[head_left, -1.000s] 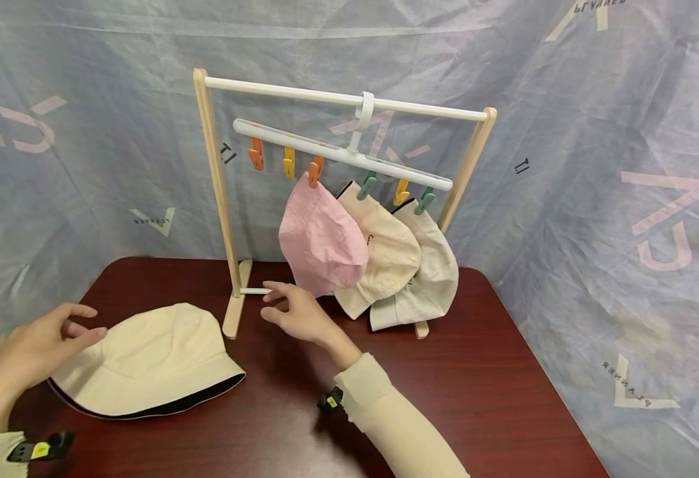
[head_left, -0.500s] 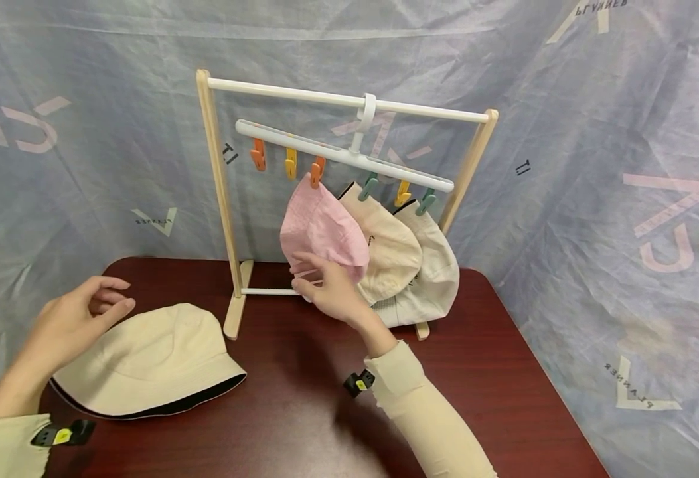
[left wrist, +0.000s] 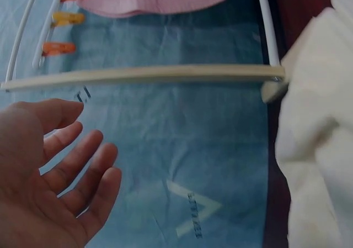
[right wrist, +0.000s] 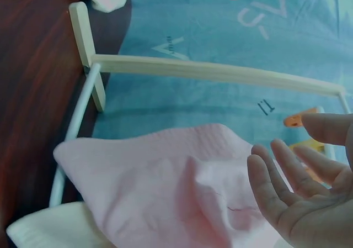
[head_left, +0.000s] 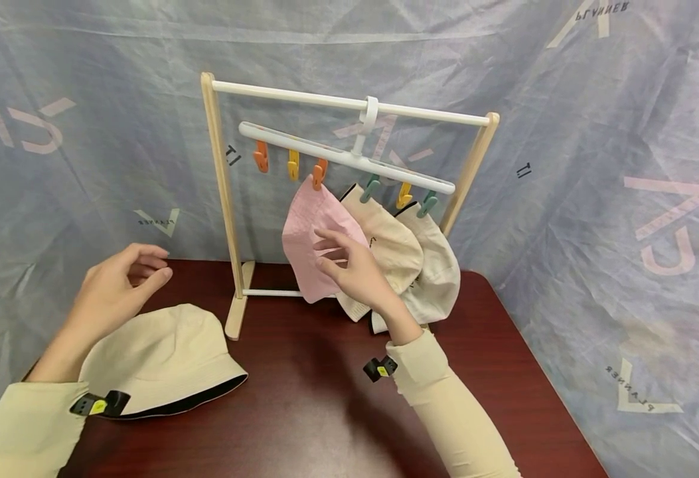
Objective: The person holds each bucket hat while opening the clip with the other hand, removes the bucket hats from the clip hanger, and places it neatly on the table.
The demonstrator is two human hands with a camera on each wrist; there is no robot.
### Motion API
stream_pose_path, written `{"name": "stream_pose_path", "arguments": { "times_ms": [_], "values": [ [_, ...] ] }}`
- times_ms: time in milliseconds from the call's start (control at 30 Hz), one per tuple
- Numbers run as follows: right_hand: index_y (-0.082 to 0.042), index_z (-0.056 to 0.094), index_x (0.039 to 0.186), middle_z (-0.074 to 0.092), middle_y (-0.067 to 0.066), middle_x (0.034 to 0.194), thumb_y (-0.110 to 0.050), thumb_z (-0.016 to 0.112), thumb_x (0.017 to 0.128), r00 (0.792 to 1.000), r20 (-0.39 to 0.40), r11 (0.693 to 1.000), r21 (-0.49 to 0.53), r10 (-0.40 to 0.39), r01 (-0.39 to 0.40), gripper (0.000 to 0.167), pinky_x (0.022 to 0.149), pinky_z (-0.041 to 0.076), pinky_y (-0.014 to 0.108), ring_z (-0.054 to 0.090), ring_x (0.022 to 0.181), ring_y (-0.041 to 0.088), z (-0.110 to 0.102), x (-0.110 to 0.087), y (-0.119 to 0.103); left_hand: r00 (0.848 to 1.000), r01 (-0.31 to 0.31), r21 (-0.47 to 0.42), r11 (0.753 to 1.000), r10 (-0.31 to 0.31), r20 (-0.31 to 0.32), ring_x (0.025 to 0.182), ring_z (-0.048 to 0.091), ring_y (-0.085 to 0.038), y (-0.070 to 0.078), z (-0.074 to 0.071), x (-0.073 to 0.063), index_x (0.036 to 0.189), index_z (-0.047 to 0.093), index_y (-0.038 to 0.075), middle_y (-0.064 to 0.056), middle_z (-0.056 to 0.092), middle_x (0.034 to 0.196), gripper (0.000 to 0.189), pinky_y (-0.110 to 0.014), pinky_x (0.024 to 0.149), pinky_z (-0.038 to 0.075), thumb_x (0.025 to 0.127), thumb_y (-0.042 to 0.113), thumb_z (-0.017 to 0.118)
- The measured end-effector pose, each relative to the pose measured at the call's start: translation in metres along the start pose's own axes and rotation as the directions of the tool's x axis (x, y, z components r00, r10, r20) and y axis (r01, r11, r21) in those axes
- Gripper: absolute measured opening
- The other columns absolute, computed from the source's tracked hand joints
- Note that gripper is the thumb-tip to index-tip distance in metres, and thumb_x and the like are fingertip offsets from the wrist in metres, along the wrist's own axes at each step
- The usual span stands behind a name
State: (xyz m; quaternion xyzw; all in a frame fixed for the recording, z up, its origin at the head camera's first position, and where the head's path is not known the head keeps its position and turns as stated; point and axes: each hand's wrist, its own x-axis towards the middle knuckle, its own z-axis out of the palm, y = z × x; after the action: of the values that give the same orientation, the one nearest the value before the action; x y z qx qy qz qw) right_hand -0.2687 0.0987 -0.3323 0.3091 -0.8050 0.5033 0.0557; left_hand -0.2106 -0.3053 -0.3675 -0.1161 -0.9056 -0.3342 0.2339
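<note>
My left hand (head_left: 116,289) hovers above a cream bucket hat (head_left: 172,352) with a dark lining, which lies on the table. Its fingers are loosely bent and hold nothing. My right hand (head_left: 358,269) is raised in front of a pink bucket hat (head_left: 301,229), fingers relaxed around bare air; touch cannot be told. That pink hat hangs from an orange clip (head_left: 319,176) on a white hanger (head_left: 301,145). Beside it hang a cream hat (head_left: 405,255) on a green clip (head_left: 370,188) and an off-white hat (head_left: 441,279) at the right end.
A rack with wooden posts (head_left: 224,192) and a white top rail (head_left: 292,96) carries the tilted hanger. Toward its left end, an orange clip (head_left: 261,158) and a yellow clip (head_left: 293,164) hold nothing. Grey printed cloth (head_left: 116,133) surrounds the dark red table (head_left: 289,411).
Both hands have risen. The left has gone up and right from beside the cream hat, and the right has moved up and right in front of the pink hat.
</note>
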Motion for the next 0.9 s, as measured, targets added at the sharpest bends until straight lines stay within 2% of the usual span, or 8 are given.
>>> {"name": "stream_pose_path", "arguments": {
  "times_ms": [233, 400, 533, 733, 900],
  "values": [
    [-0.001, 0.056, 0.151, 0.070, 0.021, 0.130, -0.005, 0.068, 0.102, 0.998, -0.059, 0.999, -0.043, -0.030, 0.028, 0.051, 0.104, 0.056, 0.047, 0.072, 0.115, 0.034, -0.016, 0.004, -0.009, 0.999, -0.048, -0.049, 0.998, 0.049, 0.018, 0.091, 0.055, 0.018, 0.026, 0.012, 0.021, 0.133, 0.067, 0.014, -0.011, 0.075, 0.116, 0.033, -0.002, 0.079, 0.043, 0.102, 0.023, 0.074],
    [0.000, 0.053, 0.152, 0.068, 0.024, 0.133, -0.004, 0.067, 0.102, 0.996, -0.091, 1.000, -0.018, -0.026, 0.025, 0.052, 0.104, 0.056, 0.046, 0.069, 0.118, 0.035, -0.024, 0.007, -0.013, 0.996, -0.070, -0.047, 0.996, 0.073, 0.049, 0.095, 0.065, 0.001, 0.040, 0.016, 0.035, 0.136, 0.066, 0.019, -0.007, 0.074, 0.121, 0.035, -0.009, 0.081, 0.045, 0.103, 0.027, 0.074],
    [-0.001, 0.053, 0.153, 0.066, 0.024, 0.135, -0.004, 0.066, 0.102, 0.993, -0.115, 0.999, -0.024, -0.027, 0.024, 0.052, 0.105, 0.055, 0.048, 0.068, 0.121, 0.036, -0.030, 0.010, -0.016, 0.994, -0.087, -0.057, 0.995, 0.090, 0.061, 0.098, 0.068, -0.009, 0.048, 0.018, 0.044, 0.138, 0.065, 0.020, -0.005, 0.074, 0.122, 0.036, -0.014, 0.083, 0.046, 0.104, 0.029, 0.072],
    [-0.004, 0.055, 0.152, 0.066, 0.020, 0.137, -0.010, 0.068, 0.103, 0.990, -0.141, 0.998, -0.069, -0.004, -0.006, 0.052, 0.104, 0.055, 0.047, 0.068, 0.122, 0.034, -0.038, 0.013, -0.019, 0.992, -0.101, -0.127, 0.987, 0.110, 0.066, 0.102, 0.065, -0.007, 0.058, 0.026, 0.056, 0.141, 0.062, 0.016, -0.003, 0.070, 0.126, 0.039, -0.014, 0.089, 0.047, 0.105, 0.028, 0.070],
    [-0.006, 0.057, 0.151, 0.065, 0.018, 0.141, -0.011, 0.069, 0.102, 0.986, -0.168, 0.995, -0.101, -0.021, 0.004, 0.051, 0.105, 0.056, 0.046, 0.066, 0.125, 0.034, -0.043, 0.015, -0.019, 0.990, -0.118, -0.171, 0.978, 0.130, 0.055, 0.111, 0.067, -0.020, 0.066, 0.033, 0.067, 0.143, 0.059, 0.015, -0.004, 0.067, 0.135, 0.040, -0.023, 0.095, 0.050, 0.106, 0.023, 0.069]
  ]
}}
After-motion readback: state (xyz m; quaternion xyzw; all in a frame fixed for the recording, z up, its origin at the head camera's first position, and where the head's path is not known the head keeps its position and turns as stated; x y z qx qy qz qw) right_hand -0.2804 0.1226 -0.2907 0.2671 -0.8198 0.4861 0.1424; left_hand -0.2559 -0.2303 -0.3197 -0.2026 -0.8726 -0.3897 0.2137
